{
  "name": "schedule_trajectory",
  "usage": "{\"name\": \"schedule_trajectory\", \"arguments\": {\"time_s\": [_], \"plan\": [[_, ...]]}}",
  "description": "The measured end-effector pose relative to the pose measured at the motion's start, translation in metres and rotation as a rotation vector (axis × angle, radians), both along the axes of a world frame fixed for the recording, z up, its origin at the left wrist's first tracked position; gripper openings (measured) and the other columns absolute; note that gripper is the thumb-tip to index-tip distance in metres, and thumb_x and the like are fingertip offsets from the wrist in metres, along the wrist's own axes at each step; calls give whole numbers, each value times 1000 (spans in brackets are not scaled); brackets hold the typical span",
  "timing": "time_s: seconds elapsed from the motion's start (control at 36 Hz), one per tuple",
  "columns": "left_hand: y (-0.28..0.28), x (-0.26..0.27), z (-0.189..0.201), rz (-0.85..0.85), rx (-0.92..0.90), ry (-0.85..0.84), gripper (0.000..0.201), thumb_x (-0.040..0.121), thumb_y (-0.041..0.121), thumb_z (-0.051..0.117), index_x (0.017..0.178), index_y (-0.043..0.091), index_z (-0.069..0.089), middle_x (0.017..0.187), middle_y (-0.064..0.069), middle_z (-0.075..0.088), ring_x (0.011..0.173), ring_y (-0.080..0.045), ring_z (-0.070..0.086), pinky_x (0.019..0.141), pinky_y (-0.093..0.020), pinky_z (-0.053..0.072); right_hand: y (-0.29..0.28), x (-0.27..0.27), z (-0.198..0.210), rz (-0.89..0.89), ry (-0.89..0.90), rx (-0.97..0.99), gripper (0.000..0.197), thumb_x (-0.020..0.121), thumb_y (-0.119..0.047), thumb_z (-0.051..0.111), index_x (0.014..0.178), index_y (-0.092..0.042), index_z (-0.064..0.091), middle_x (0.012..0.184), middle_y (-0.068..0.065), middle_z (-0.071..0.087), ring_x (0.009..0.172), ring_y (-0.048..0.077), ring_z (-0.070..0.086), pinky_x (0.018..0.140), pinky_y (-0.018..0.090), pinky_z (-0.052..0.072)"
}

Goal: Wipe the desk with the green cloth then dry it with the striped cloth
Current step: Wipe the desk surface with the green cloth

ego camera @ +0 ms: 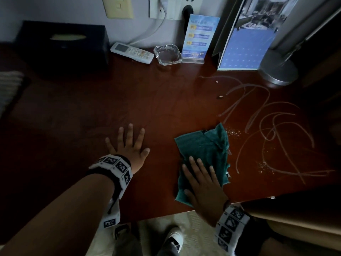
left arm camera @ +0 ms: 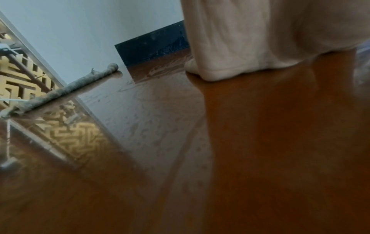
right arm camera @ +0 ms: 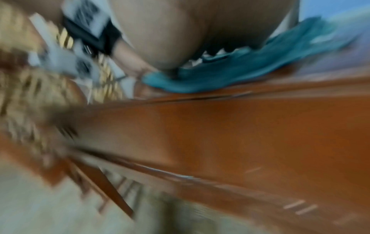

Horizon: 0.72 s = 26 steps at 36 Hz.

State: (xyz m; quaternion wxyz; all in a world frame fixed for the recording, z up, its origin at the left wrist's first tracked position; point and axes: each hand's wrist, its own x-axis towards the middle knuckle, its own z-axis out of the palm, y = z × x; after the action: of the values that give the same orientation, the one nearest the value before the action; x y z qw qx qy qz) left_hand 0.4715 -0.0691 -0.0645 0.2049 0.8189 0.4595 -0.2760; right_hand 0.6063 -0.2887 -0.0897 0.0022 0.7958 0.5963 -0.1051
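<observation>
My right hand (ego camera: 203, 183) lies flat, fingers straight, pressing the green cloth (ego camera: 204, 152) onto the worktop (ego camera: 166, 100) near its front edge — my left hand (ego camera: 129, 145) rests beside it, fingers spread, holding nothing.

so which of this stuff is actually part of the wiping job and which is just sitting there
Job: green cloth under the right hand, left hand flat on the desk, striped cloth.

Lying about: tissue box, remote, ashtray, sign, calendar, lamp base.
</observation>
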Motion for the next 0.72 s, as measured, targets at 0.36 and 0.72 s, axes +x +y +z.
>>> {"name": "schedule_trajectory", "arguments": {"time_s": [0.36, 0.72], "plan": [[-6, 6, 11, -166, 253, 67, 65, 95, 55, 4, 149, 24, -13, 157, -5, -17, 144, -27, -18, 108, -64, -11, -14, -26, -5, -261, 45, -23, 55, 99, -42, 8, 149, -25, 22, 156, 2, 21, 143, 21, 14, 112, 41, 7], [-25, 66, 10, -166, 78, -55, 60, 100, 48, 14, 147, 33, -19, 153, 1, -31, 143, -23, -23, 113, -58, -7, -48, 54, -3, 89, 57, -94, 54, 100, -46, 9, 151, -28, 6, 159, -6, 4, 145, 20, 8, 110, 41, 12]]}}
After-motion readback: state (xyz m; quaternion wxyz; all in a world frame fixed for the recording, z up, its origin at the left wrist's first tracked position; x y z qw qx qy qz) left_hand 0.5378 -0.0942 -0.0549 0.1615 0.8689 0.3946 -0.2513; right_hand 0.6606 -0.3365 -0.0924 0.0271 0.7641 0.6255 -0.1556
